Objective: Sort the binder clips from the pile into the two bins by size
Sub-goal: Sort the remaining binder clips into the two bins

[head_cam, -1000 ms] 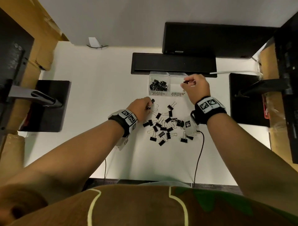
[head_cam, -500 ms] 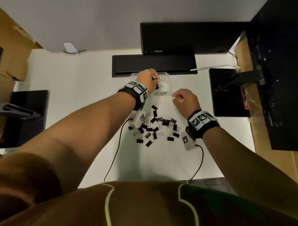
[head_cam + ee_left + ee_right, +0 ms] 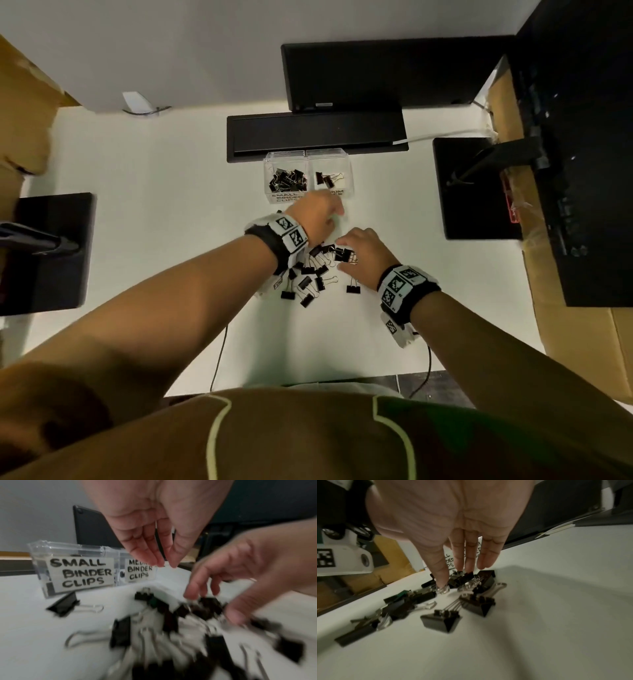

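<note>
- Our pile of black binder clips [image 3: 310, 274] with wire handles lies on the white bench [image 3: 154, 240].
- Our right hand [image 3: 363, 255] touches clips at the pile's 2 o'clock, fingers extended.
- Our left hand [image 3: 317, 214] hangs relaxed, holding nothing.
- At 12 o'clock, clear plastic bins read "SMALL BINDER CLIPS" [image 3: 75, 566] and, partly hidden, "BINDER CLIPS" [image 3: 137, 569].

A white table [image 3: 144, 212] fills the frame's middle. At top centre a black monitor [image 3: 383, 75] stands over a flat black bar [image 3: 315, 137]. Black stand bases sit at left [image 3: 51, 253] and right [image 3: 476, 188]. Cardboard boxes [image 3: 582, 346] line the right edge.
</note>
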